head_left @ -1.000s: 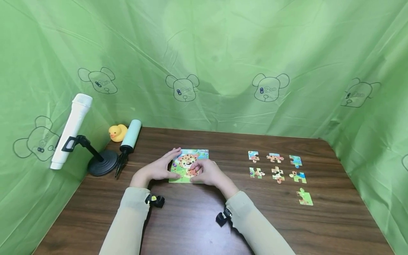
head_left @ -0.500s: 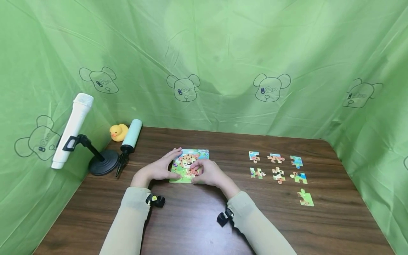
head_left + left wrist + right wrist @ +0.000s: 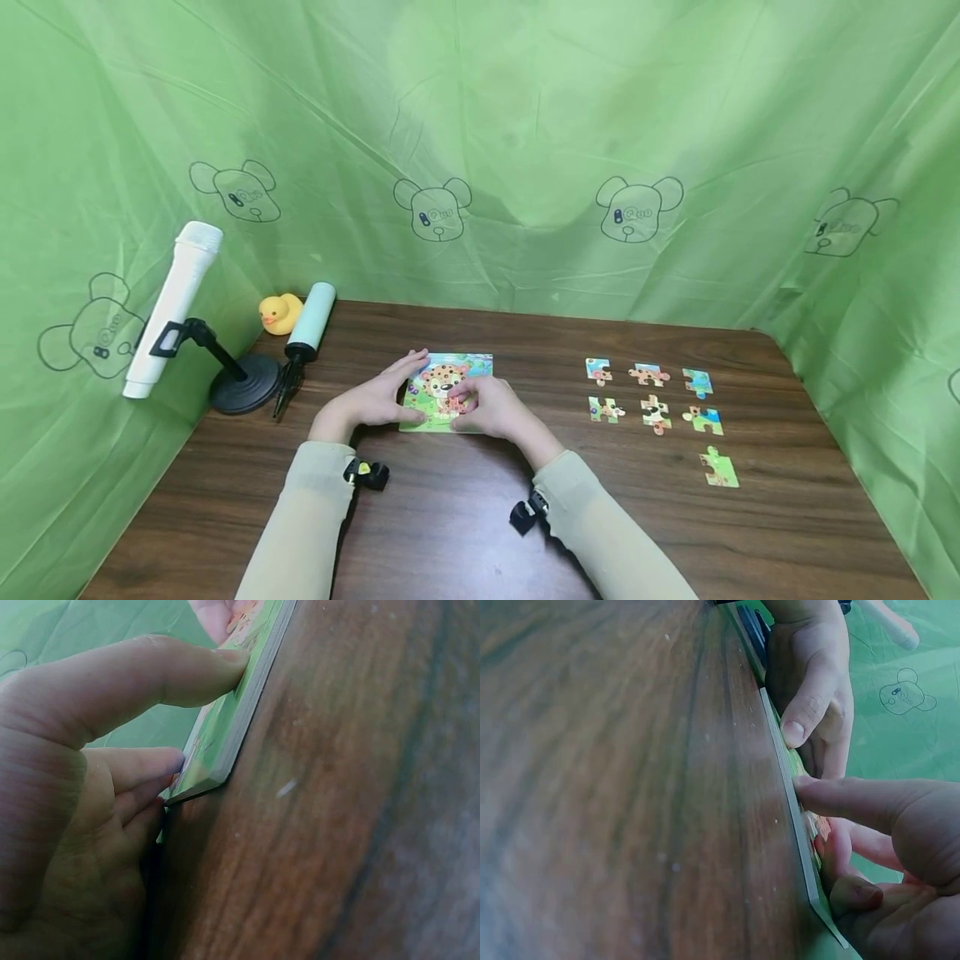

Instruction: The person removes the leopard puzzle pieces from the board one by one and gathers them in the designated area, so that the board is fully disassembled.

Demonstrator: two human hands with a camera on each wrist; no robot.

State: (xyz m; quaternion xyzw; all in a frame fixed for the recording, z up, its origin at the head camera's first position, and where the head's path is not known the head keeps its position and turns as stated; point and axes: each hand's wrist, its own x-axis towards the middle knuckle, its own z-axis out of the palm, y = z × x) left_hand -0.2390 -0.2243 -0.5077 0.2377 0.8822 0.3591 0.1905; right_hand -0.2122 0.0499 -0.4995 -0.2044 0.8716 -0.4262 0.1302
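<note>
A square puzzle board [image 3: 482, 365] with a spotted leopard cub picture lies on the table in front of both hands. My left hand [image 3: 367, 402] spans its left side. The thumb rests on top near the front-left corner and the other fingers reach along the left edge, fairly straight. My right hand [image 3: 495, 408] is over the board's lower right part, thumb at the front edge and fingers curled. Between thumb and fingertips it pinches a puzzle piece [image 3: 452, 407], flat against the board and partly hidden by the fingers. In the right wrist view, both thumbs touch the board's front strip.
Several loose puzzle pieces [image 3: 655, 411] lie in rows to the right, one green piece [image 3: 720, 468] nearest. At the left stand a white microphone [image 3: 174, 308] on a black stand [image 3: 246, 383], a yellow rubber duck [image 3: 281, 314] and a mint-green hand pump [image 3: 312, 318]. Green curtains [image 3: 525, 167] surround the table.
</note>
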